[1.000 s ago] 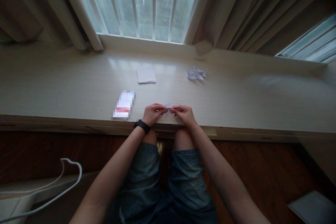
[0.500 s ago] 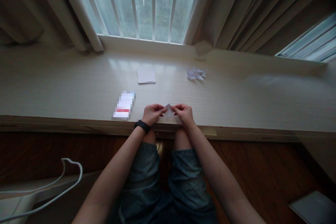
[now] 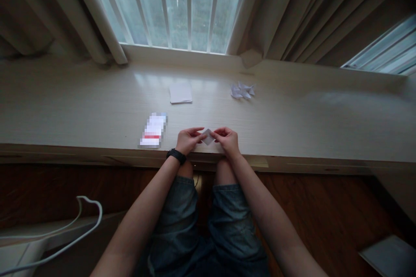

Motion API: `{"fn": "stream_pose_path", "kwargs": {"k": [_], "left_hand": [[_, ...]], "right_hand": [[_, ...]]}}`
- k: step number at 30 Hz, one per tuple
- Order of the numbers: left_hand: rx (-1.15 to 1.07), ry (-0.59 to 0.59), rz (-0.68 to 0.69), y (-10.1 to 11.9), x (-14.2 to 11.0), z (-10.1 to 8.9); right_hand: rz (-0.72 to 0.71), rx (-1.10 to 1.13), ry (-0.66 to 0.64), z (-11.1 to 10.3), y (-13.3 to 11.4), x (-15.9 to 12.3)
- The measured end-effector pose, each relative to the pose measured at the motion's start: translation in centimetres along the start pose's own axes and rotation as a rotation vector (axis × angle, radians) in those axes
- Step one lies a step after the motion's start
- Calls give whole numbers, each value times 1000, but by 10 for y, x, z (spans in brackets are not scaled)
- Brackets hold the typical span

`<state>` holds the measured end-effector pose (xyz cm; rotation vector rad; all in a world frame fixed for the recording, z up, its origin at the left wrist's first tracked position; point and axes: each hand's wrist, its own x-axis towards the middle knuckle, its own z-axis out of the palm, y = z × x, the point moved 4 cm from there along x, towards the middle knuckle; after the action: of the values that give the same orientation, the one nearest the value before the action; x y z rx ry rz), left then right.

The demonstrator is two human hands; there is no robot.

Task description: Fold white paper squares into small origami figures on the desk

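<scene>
Between my two hands is a small folded piece of white paper (image 3: pixel 208 137), turned so that it looks like a diamond, just above the front edge of the pale desk (image 3: pixel 292 125). My left hand (image 3: pixel 189 139) pinches its left corner between thumb and fingers; a dark watch band is round that wrist. My right hand (image 3: pixel 227 140) pinches the right corner, thumb and forefinger together. Farther back lies a stack of white paper squares (image 3: pixel 180 93). To its right sits a cluster of folded white paper pieces (image 3: pixel 242 91).
A phone-like item (image 3: pixel 153 130) with a pixelated surface lies left of my hands. Behind the desk are a barred window (image 3: pixel 175 13) and curtains (image 3: pixel 286 13). A white cable (image 3: pixel 97 216) loops at lower left, and a flat pale object (image 3: pixel 388 255) is at lower right.
The paper's diamond outline shows a little more plainly between my hands. My left fingers have lifted and straightened slightly. Both hands stay in nearly the same place.
</scene>
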<state>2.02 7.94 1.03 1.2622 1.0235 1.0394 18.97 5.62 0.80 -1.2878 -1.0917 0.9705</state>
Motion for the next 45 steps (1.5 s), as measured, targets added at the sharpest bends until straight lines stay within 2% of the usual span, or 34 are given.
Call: {"fn": "stream_pose_path", "kwargs": {"k": [7,15,19,25,32,36,39,45], "left_hand": [[18,22,-50,-4,0,1],[50,7,-57,-1,-1,0],[71,-41,-59,4,-3,2],[95,-110,-60,4,-3,3],[281,-187,-8,5,-1,-3],[264,-115,-30,5,0,-6],[168,-56,-50,6,0,-7],[131,-43,-54,6,1,-10]], "right_hand": [[-1,67,8,0,3,0],[-7,-25,-187,2,1,-1],[-48,-54,-212,7,1,0],[26,0,-208,7,7,4],[17,1,-225,0,4,3],[30,-7,-255,-4,2,2],[37,14,-218,-9,3,3],[9,19,-201,-10,9,6]]}}
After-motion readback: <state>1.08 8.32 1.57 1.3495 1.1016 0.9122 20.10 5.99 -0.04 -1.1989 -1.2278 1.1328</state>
